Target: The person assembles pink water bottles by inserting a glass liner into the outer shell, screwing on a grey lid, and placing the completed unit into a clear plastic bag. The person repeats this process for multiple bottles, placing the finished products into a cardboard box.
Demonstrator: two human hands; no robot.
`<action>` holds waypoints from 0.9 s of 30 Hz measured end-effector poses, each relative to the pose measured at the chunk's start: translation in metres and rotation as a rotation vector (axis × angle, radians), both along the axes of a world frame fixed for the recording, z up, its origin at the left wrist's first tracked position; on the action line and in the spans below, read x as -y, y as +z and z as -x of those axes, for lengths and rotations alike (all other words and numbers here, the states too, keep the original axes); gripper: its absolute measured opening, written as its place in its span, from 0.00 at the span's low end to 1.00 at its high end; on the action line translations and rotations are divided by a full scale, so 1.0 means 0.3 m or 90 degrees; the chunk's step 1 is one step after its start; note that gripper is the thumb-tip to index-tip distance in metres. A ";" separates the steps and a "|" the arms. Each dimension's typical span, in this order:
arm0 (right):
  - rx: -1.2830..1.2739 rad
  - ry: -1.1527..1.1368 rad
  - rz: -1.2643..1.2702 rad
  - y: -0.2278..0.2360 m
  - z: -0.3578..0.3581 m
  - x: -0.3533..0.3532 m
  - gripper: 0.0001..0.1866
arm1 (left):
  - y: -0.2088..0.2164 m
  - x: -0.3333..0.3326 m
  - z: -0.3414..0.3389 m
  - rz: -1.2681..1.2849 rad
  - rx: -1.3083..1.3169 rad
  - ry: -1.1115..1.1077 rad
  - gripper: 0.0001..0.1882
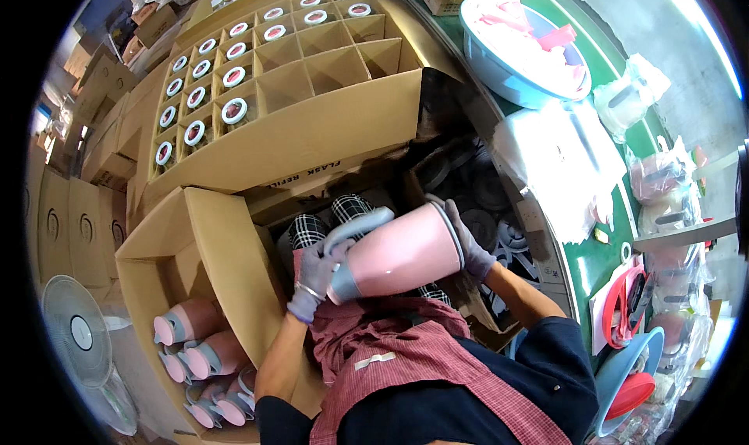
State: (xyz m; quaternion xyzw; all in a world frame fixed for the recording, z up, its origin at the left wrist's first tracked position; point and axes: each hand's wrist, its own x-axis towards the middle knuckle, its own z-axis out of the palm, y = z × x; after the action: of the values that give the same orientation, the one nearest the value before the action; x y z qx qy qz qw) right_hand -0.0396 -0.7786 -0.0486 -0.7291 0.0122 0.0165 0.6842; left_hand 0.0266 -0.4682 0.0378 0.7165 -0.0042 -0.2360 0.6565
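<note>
I hold a pink flask body (398, 254) on its side over my lap, between both gloved hands. My left hand (314, 277) grips its grey top end beside the grey handle (357, 225). My right hand (468, 246) cups the open bottom rim. A cardboard box (207, 246) at my lower left holds several more pink flask bodies (204, 353) with grey tops. In front of me stands a divided cardboard carton (328, 129) whose left cells hold several round refills (234, 111) with white rims.
A green-topped bench (589, 265) runs along my right, with a blue basin (507, 70) of pink parts, plastic bags and red and blue bowls (632, 371). Dark round parts (484, 219) lie beneath it. A white fan (78, 336) stands at far left among stacked cartons.
</note>
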 end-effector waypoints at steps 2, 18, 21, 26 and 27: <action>0.053 -0.027 -0.067 0.010 0.006 0.007 0.35 | 0.009 0.004 0.001 0.077 -0.135 -0.024 0.08; -0.220 -0.064 -0.554 0.023 -0.046 -0.020 0.31 | 0.047 -0.021 0.004 -0.170 0.294 -0.137 0.09; -0.321 -0.019 -0.851 -0.074 -0.037 -0.037 0.27 | 0.110 -0.006 -0.012 -0.153 0.791 -0.254 0.06; -0.008 -0.030 -0.114 0.147 -0.012 -0.020 0.42 | 0.041 -0.060 -0.031 -0.118 0.010 -0.064 0.09; 0.020 0.047 -0.122 0.234 -0.010 -0.010 0.46 | 0.004 -0.077 -0.031 0.130 -0.102 -0.046 0.13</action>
State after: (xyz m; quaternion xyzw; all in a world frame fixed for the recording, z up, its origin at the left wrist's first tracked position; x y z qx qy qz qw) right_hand -0.0367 -0.7756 0.0216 -0.6603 -0.0267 0.0313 0.7498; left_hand 0.0360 -0.4452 0.0390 0.6244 -0.0013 -0.3141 0.7151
